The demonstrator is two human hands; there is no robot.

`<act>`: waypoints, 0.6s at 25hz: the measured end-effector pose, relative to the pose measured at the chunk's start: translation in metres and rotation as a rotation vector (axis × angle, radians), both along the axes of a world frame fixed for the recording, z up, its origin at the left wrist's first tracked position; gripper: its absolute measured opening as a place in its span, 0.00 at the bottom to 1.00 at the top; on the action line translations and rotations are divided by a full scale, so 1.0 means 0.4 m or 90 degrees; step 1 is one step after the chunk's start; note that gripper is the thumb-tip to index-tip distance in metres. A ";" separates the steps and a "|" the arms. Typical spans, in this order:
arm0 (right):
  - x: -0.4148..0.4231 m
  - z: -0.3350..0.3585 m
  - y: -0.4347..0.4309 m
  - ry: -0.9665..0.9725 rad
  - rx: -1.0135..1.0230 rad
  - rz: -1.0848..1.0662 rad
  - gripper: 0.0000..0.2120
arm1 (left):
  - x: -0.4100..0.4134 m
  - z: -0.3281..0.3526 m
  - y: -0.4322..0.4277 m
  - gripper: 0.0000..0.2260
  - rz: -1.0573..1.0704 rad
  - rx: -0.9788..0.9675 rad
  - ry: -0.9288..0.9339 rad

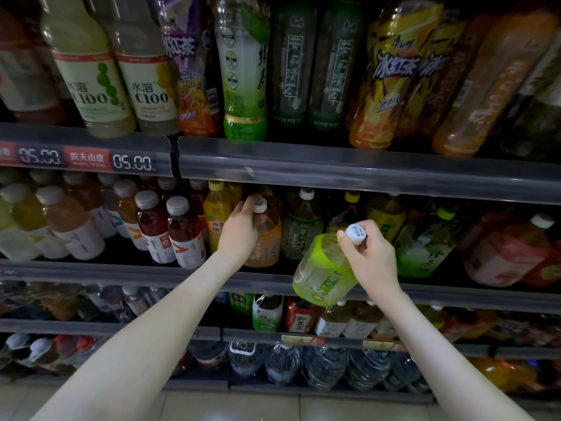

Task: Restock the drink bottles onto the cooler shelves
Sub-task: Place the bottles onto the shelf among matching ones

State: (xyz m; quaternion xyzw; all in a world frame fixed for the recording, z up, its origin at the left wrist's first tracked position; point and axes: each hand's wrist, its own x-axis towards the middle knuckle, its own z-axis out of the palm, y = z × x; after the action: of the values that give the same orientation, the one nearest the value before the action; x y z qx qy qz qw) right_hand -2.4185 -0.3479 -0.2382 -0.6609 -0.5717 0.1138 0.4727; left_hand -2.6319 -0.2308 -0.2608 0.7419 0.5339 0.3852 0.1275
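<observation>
Head view: dim store cooler [334, 165], grey-railed shelves packed with drinks, pale tile floor [212, 405] showing below. Left hand [239, 230] is gripping the shoulder of an amber plastic tea bottle [268, 238] with a white cap, standing at the front of the middle shelf. Right hand [370, 256] is pinching the white cap of a light-green clear plastic bottle [324, 268], fingers clamped round it. That bottle is hanging tilted in front of the middle shelf rail [121, 273], not yet on any shelf.

Looks like the placing step; the left hand is probably shifting the amber one to open a slot. Next move is calling for lifting the green bottle over the rail, uprighting it and seating it in a row.

Readable: "水溶 C100" on the pale yellow bottles [145, 95] up top, "冰红茶" on the yellow-orange bottle [391, 71], "农夫山泉" on the red tag [86, 158], prices "05.00".
</observation>
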 end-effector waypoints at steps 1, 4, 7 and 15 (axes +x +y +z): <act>0.005 -0.001 -0.002 0.005 0.000 -0.005 0.08 | -0.004 0.000 0.001 0.18 -0.012 0.003 -0.001; 0.025 0.003 -0.007 0.003 0.013 -0.022 0.08 | -0.010 -0.002 -0.002 0.17 -0.038 -0.002 -0.030; 0.050 0.012 -0.007 -0.002 0.023 -0.042 0.08 | -0.022 -0.012 -0.032 0.15 -0.077 0.011 -0.048; 0.055 0.006 0.016 -0.012 0.023 -0.034 0.08 | -0.093 -0.077 -0.110 0.16 -0.087 0.081 0.015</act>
State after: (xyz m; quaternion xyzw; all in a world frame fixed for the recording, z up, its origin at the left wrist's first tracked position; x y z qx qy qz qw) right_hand -2.3966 -0.3415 -0.2357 -0.6682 -0.5603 0.0842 0.4822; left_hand -2.6691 -0.2748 -0.2915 0.7875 0.4580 0.4002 0.0994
